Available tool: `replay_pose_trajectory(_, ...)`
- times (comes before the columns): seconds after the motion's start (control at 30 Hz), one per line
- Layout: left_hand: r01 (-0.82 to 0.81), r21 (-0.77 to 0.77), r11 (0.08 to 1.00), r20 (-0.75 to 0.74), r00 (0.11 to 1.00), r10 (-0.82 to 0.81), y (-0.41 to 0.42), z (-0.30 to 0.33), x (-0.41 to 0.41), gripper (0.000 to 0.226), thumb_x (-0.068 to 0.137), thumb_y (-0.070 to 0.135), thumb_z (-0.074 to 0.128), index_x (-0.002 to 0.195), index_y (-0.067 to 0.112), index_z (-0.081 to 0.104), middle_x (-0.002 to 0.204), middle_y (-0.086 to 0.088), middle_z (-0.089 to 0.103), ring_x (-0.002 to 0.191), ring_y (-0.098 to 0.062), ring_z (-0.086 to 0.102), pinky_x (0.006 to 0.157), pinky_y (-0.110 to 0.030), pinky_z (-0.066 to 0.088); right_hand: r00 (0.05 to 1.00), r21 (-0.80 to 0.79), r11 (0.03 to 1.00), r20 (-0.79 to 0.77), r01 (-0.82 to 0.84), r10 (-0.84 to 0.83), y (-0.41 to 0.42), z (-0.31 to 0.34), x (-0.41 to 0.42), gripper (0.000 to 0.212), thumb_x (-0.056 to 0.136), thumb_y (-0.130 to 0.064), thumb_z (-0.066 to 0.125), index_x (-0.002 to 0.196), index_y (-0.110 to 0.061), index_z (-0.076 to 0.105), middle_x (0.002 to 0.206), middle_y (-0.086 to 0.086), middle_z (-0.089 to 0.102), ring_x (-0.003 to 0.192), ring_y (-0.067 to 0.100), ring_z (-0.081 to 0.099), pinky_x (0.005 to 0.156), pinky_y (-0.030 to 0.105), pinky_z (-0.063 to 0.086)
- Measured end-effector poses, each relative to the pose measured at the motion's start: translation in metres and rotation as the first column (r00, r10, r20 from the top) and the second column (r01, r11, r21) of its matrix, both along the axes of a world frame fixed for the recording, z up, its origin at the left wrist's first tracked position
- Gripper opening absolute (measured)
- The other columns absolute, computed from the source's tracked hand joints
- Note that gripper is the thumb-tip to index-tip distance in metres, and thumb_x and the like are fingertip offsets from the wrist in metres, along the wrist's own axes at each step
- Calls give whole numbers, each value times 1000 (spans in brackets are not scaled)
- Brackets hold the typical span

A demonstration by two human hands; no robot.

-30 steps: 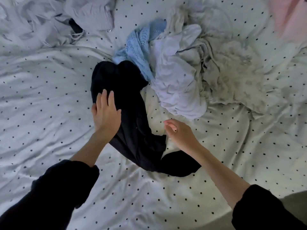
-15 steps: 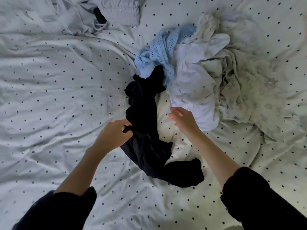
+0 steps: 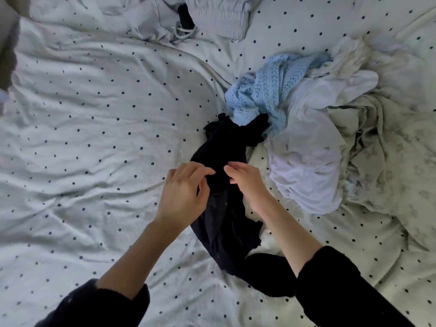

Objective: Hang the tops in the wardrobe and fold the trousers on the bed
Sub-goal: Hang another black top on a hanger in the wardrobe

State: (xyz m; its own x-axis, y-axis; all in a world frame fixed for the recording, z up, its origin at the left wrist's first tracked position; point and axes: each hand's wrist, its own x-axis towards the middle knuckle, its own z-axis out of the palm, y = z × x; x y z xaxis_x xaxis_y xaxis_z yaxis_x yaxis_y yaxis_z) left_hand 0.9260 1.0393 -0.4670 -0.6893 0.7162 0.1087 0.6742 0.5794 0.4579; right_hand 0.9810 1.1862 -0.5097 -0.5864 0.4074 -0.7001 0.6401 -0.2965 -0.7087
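Both hands are working at the middle of the bed (image 3: 94,128), on a dark garment (image 3: 224,208) that is lying crumpled in a long twisted strip running from about 12 o'clock down to 5 o'clock. The left hand (image 3: 186,192) is pinching a fold of the dark cloth between thumb and fingers, so its grip is closing on the garment. The right hand (image 3: 247,180) is lying against the cloth just beside it with fingers curled onto the fabric; whether that grip is actually clamping cloth or only pressing it, I cannot tell.

Judging by how things lie, the task is hardly getting started. The dark garment is not yet spread flat or folded, and whether it is a top or trousers is unclear from its bunched shape. At 1 to 3 o'clock a heap is waiting: a light blue knit (image 3: 266,90) touching the dark garment's far end, a white garment (image 3: 311,149) beside it, and a pale patterned garment (image 3: 389,142) further right. At 12 o'clock a grey garment with a drawstring (image 3: 212,17) is lying loose at the bed's far edge. No wardrobe or hanger is showing, and nothing appears neatly folded, so nearly everything is remaining to be sorted.
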Motion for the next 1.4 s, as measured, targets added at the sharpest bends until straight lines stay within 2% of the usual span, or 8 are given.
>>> replay_pose_trajectory(0.17,-37,-461,887,38,997,62,20,-19,6,38,89,42,56,117,17,52,106,1,57,98,-20,58,88,-32,38,996,8,997,-51,-79,79,11,13,-4,27,94,-9,49,113,-13,67,101,0,69,75,4,62,52,1,40)
replay_pose_trajectory(0.27,-98,-266,959,20,994,107,25,-12,0,18,91,17,53,106,10,61,82,-4,62,70,-21,57,82,-33,40,988,452,883,-18,-128,153,19,13,-12,35,93,-10,49,127,-15,58,120,8,60,102,17,58,86,19,46)
replay_pose_trajectory(0.33,-154,-71,985,105,981,161,19,-2,-10,13,88,10,57,98,5,62,70,-4,61,58,-21,53,75,-33,44,907,727,579,145,-370,396,24,13,-19,52,92,-17,54,141,-23,41,139,7,43,123,25,41,102,36,36)
replay_pose_trajectory(0.43,-245,121,962,322,926,195,5,21,-27,7,87,10,60,94,9,60,74,6,62,67,0,58,68,-8,42,665,743,200,401,-638,631,28,17,-35,54,92,-34,55,142,-37,36,154,-5,22,141,25,13,106,50,26)
replay_pose_trajectory(0.6,-302,314,900,435,889,147,-16,78,-48,27,86,3,62,80,28,52,70,21,58,68,8,55,64,-7,38,648,781,63,467,-621,602,30,45,-46,36,94,-39,50,126,-23,55,131,-4,54,128,19,35,95,42,25)
replay_pose_trajectory(0.8,-436,466,770,669,743,16,-39,161,-50,18,93,-1,50,84,15,50,74,-8,56,65,-3,55,65,-11,44,776,913,90,281,-397,564,33,136,-31,28,92,-35,57,113,-17,63,105,0,67,102,22,59,88,35,25)
replay_pose_trajectory(1.2,-313,397,863,479,873,97,-128,331,52,14,89,21,63,87,8,62,77,1,59,73,-9,53,68,-18,42,745,860,438,-108,-262,659,-24,350,57,18,83,-22,71,100,-16,72,95,0,72,89,13,64,88,27,48)
replay_pose_trajectory(1.4,-446,422,789,297,891,344,-199,379,119,23,90,27,60,82,6,63,72,-4,58,67,-13,52,62,-21,40,603,928,289,-92,-237,793,-87,413,101,21,86,-19,66,106,-13,70,94,-5,65,87,7,57,90,26,46)
